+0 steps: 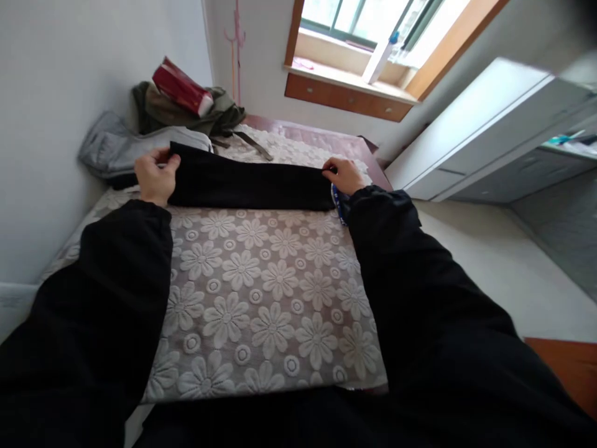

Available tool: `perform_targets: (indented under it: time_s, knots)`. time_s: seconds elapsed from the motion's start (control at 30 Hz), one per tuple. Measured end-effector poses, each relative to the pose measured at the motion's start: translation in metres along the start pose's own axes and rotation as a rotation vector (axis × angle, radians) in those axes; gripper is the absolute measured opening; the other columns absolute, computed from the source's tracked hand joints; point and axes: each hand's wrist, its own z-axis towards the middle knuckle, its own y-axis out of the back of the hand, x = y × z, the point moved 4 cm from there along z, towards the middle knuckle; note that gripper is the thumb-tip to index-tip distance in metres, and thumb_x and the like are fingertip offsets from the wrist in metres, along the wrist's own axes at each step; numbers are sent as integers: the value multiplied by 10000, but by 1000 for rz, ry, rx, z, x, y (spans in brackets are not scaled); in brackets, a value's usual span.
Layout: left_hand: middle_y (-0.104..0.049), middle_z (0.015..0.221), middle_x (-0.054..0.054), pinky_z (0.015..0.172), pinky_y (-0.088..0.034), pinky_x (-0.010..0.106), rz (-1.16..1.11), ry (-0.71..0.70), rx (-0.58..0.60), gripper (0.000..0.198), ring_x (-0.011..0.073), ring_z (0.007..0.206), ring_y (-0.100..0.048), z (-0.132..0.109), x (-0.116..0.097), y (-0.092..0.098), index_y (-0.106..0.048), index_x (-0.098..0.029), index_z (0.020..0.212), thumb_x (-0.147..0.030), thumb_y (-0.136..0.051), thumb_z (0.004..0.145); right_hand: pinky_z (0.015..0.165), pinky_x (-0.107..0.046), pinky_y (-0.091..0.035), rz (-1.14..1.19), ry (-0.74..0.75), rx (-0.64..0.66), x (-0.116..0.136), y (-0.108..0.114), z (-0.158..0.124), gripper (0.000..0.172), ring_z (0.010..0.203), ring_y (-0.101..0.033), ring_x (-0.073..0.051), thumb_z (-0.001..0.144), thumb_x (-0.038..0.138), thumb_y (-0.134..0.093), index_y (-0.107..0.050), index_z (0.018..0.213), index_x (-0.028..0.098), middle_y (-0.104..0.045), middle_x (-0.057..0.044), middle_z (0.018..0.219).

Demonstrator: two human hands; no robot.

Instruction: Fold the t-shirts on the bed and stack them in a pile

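While the left hand (pixel 155 177) and right hand (pixel 346 177) pinch opposite ends of the black cloth (pixel 252 182) over the floral tablecloth (pixel 261 298) on the desk (pixel 345 146), the cloth appears already drawn lengthwise into a narrow strip, with release not yet done.

A bright window (pixel 354 17) (wood-framed) breaks the pale wall (pixel 265 53).

Daylight's coming from the window (pixel 368 18), panes pretty much blown out. Rest is kinda dim; black cloth (pixel 252 183) and sleeves (pixel 433 298) lose most detail. Edges look stretched, top-right corner's a dark blurry smudge (pixel 585 18).
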Motion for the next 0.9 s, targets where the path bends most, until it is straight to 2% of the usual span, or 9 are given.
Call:
perform_targets:
  time_s: [0.1,0.17,0.23,0.3,0.33,0.5,0.7,0.8,0.9]
  knots:
    - [-711,936,34,1015,-549,352,-272,1,-84,154,161,880,-646,0,-10,13,-708,-90,1025,-116,-733,875,996,-481,-571,96,31,-29,-3,22,-21,132,1002,-713,-293,870,267,-706,-775,973,223,-779,-70,992]
    - [-589,776,-15,841,-551,303,-422,41,-77,131,121,695,-533,-5,-15,23,-653,-133,896,-132,-722,784,993,-479,-580,137,34,-18,-2,33,-39,111,1004,-715,-288,858,266,-721,-770,949,225,-780,-65,989]
    - [-441,666,-43,604,-424,245,-523,97,-42,168,99,568,-363,-14,-18,36,-587,-181,789,-184,-685,652,994,-478,-587,154,24,5,-1,42,-59,95,995,-717,-282,854,269,-728,-763,932,229,-779,-56,973]
    - [-370,626,-46,521,-287,223,-576,115,-20,208,101,541,-299,-25,-23,50,-550,-211,729,-234,-623,536,989,-470,-589,160,23,22,1,47,-78,78,979,-715,-274,854,271,-724,-754,915,233,-778,-50,961]
    - [-381,624,-39,520,-290,222,-588,108,-11,220,108,548,-331,-31,-26,57,-552,-216,711,-247,-603,499,985,-466,-588,163,33,26,3,49,-88,70,968,-714,-270,854,274,-720,-748,907,236,-776,-49,954]
    - [-592,674,19,789,-604,435,-518,-10,79,225,171,632,-590,-75,-50,84,-698,-177,700,-222,-588,510,926,-452,-576,152,164,78,12,54,-138,111,916,-708,-278,867,326,-685,-739,917,243,-764,-63,931]
    - [-622,588,32,911,-641,523,-266,-60,206,98,225,648,-646,-105,-59,102,-616,-216,527,-241,-523,516,828,-420,-543,100,259,246,23,40,-175,205,829,-689,-277,893,375,-627,-757,958,229,-758,-81,915]
    - [-689,638,37,1001,-637,543,-52,-27,379,123,269,736,-695,-99,-45,106,-634,-240,524,-278,-519,548,818,-403,-528,99,265,363,27,30,-181,228,829,-679,-268,903,403,-623,-760,967,232,-757,-79,919]
    - [-759,706,61,1082,-606,568,172,9,699,214,328,823,-743,-92,-23,103,-690,-259,561,-368,-516,621,794,-386,-516,112,265,576,29,23,-184,270,825,-674,-255,908,464,-634,-763,959,232,-758,-69,917]
